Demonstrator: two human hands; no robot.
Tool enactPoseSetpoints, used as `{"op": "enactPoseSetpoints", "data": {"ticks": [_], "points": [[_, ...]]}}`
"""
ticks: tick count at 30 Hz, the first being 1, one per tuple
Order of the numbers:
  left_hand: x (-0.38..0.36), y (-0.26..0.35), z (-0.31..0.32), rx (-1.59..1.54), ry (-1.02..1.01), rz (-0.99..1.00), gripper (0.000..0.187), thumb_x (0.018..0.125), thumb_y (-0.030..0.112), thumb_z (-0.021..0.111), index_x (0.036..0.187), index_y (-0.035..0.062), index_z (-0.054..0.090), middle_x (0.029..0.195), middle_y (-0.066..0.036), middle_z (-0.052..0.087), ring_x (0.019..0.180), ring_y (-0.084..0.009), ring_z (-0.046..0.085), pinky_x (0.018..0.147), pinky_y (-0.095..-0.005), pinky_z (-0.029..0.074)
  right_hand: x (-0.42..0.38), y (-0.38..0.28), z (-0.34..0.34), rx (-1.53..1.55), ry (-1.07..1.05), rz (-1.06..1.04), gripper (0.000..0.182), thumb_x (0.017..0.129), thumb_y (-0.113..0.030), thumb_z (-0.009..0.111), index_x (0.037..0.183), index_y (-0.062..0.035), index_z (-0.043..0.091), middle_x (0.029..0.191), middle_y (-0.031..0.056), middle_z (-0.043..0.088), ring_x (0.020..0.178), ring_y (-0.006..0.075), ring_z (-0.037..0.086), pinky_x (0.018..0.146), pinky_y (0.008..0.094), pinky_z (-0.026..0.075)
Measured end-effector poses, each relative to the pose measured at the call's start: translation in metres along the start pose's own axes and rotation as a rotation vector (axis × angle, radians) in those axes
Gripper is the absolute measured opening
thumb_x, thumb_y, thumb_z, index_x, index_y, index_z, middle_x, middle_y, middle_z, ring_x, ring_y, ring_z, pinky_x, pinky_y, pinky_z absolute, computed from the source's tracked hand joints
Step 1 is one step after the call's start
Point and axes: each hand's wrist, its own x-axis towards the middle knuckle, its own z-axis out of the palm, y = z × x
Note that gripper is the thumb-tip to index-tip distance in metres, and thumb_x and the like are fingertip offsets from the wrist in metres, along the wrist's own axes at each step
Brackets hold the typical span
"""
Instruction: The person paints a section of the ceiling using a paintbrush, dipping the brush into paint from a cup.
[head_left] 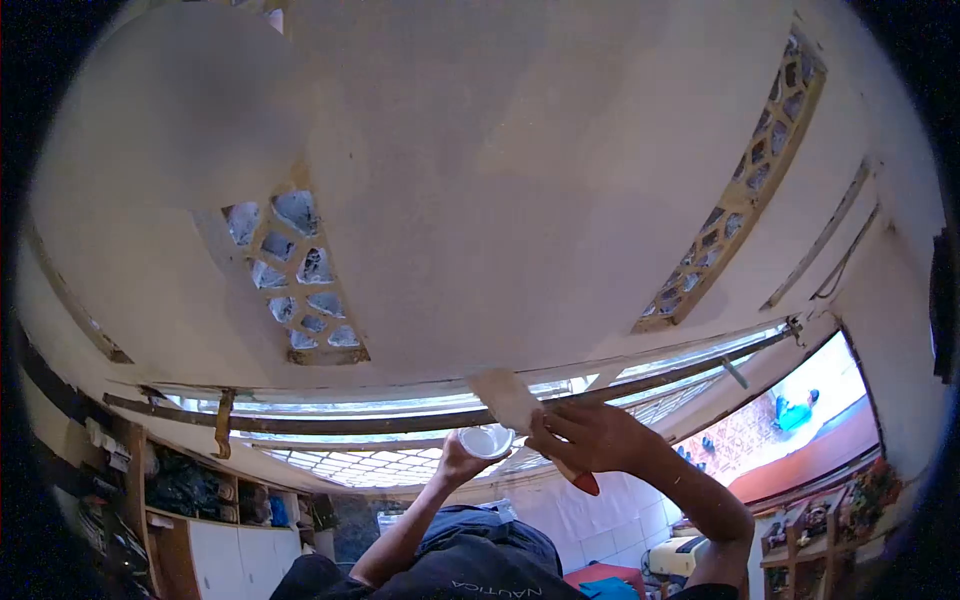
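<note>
My left hand [460, 463] is closed round a small round white container [485, 441], whose open top faces up towards the camera. Just to its right, my right hand [590, 436] grips a paintbrush. The brush's pale, wide bristles [507, 399] point up and left in front of the wooden rod, and its red-tipped handle [586, 484] sticks out below my palm. The bristle end is close to the pale wall [480, 230]; whether they touch is hard to tell.
A long wooden curtain rod [400, 423] on brackets crosses the window below patterned vents [300, 270]. Cabinets [240, 550] and shelves stand at lower left. At right, a person in teal [795, 412] is outside the doorway, near a shelf with ornaments [815, 530].
</note>
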Motion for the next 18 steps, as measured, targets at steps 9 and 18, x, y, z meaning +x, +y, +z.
{"op": "enactPoseSetpoints", "data": {"ticks": [9,18], "points": [[-0.004,0.003,0.005,-0.02,0.11,0.152,0.049,0.061,0.028,0.081,0.094,-0.0001,0.059,0.09,-0.01,0.065,0.083,-0.0167,0.063,0.072,-0.0281,0.051,0.025,0.05,-0.047,0.093,-0.036,0.151,0.034,0.07,-0.01,0.064,0.101,-0.0039,0.053,0.095,0.01,0.058,0.076,0.0229,0.063,0.061,0.0328,0.055],[-0.005,0.007,0.013,-0.072,0.144,0.183,0.054,0.056,0.032,0.083,0.088,-0.0021,0.058,0.085,-0.014,0.062,0.078,-0.0247,0.062,0.069,-0.0329,0.05,0.046,0.03,-0.144,-0.262,0.257,0.212,0.036,0.069,-0.013,0.071,0.099,0.0002,0.057,0.072,0.0056,0.06,0.061,0.0153,0.06,0.051,0.0295,0.05]]}}
